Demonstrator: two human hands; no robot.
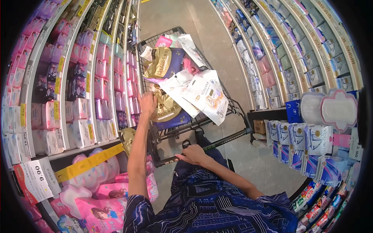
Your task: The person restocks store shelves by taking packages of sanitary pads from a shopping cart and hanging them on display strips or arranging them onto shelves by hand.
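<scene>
A black wire shopping cart (239, 108) stands before me, loaded with packages. My right hand (193, 155) is closed around the cart's handle bar (225, 141). My left hand (148, 103) lies at the cart's left rim, against a gold and blue plastic package (169, 112). Its fingertips are partly hidden, so whether they grip the package or only touch it is unclear. Two white flat pouches (207, 94) overlap that package. Farther forward in the basket are another gold and blue package (166, 62), a pink package (163, 41) and a white pouch (191, 48).
Shelves of pink and white sanitary-pad packs (102, 87) rise close on the left. More shelves (287, 58) line the right side, with hanging packs (316, 139) at their near end. A price card (36, 180) and pink bags (100, 212) are at lower left. Tiled floor (186, 14) runs ahead.
</scene>
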